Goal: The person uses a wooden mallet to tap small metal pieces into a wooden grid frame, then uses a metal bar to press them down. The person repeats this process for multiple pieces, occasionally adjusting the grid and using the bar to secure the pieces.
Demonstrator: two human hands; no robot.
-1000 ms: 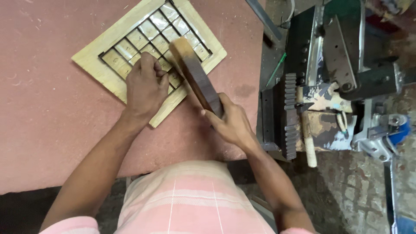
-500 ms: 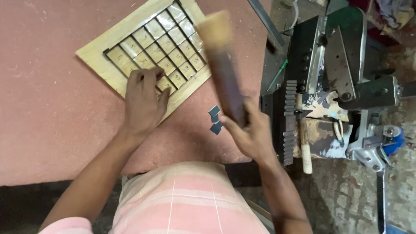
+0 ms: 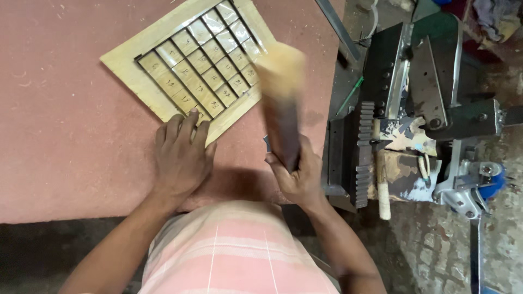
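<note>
With the left hand (image 3: pixel 182 158) pressed flat, fingers spread, on the near edge of the pale plywood board with its dark metal grid (image 3: pixel 190 65) on the reddish table (image 3: pixel 60 109), and the right hand (image 3: pixel 297 174) clenched around the raised, motion-blurred wooden mallet (image 3: pixel 283 103), a misaimed blow risked striking those fingers.

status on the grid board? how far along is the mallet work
Done: the dark metal grid already sits in the pale wooden board on the reddish table. In hand: the left hand pins the board's near edge; the right hand holds the wooden mallet raised, blurred. Left: cannot tell how many cells still need seating.
</note>
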